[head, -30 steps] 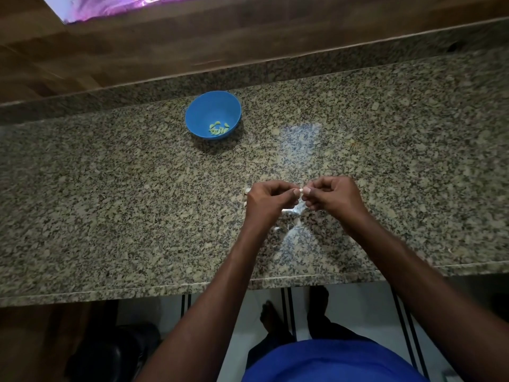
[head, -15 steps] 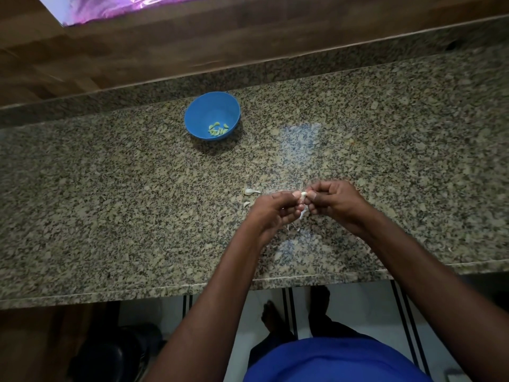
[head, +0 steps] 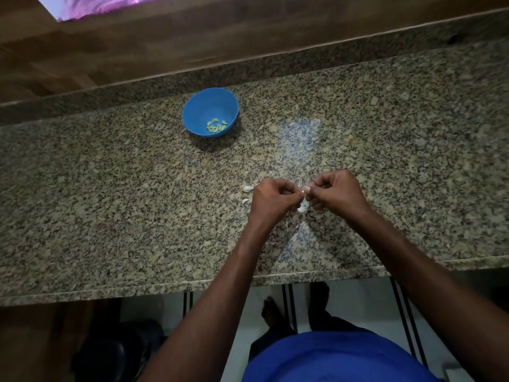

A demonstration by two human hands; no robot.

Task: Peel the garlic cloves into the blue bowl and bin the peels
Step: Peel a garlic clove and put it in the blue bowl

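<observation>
Garlic clove (head: pixel 302 201) pinched between left hand (head: pixel 271 201), right hand (head: pixel 337 193) — axis hidden

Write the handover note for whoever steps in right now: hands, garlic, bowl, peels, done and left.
Left hand and right hand: both pinch one garlic clove between them above the countertop, mid-peel.
Blue bowl: far left on the counter, holding several peeled cloves.
Unpeeled cloves: two lie just left of the left hand.
Peels: loose scraps on the counter under the hands.
Done: several cloves in the bowl.
Left: finish this clove, peel the two waiting, bin the peels. No bin in view.
</observation>
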